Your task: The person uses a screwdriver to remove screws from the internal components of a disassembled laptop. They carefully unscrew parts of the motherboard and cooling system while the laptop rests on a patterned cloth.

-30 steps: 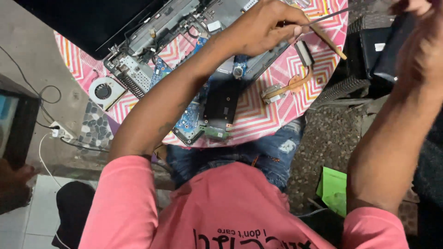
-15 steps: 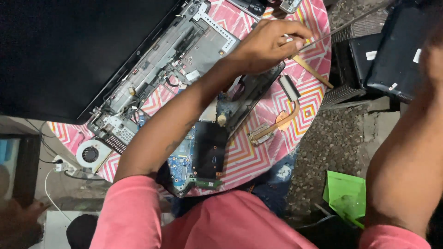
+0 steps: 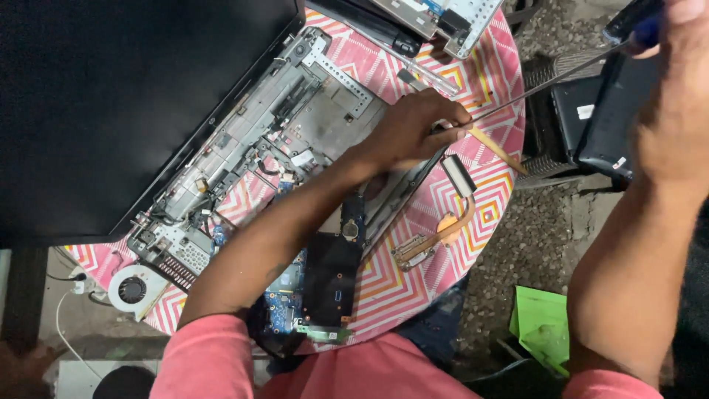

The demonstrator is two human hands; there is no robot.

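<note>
left hand [image 3: 417, 133] pressed, fingers curled, on opened grey laptop chassis [image 3: 295, 125]; right hand [image 3: 676, 89] closed around long thin metal screwdriver [image 3: 546, 83].

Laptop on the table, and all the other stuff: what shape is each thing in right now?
Laptop: opened up, insides bare.
Circuit board: taken out, lying flat.
Fan: removed, at the table edge.
Copper heat pipe: loose on the cloth.
Left hand: pressing on the laptop.
Right hand: raised, gripping a screwdriver.
</note>
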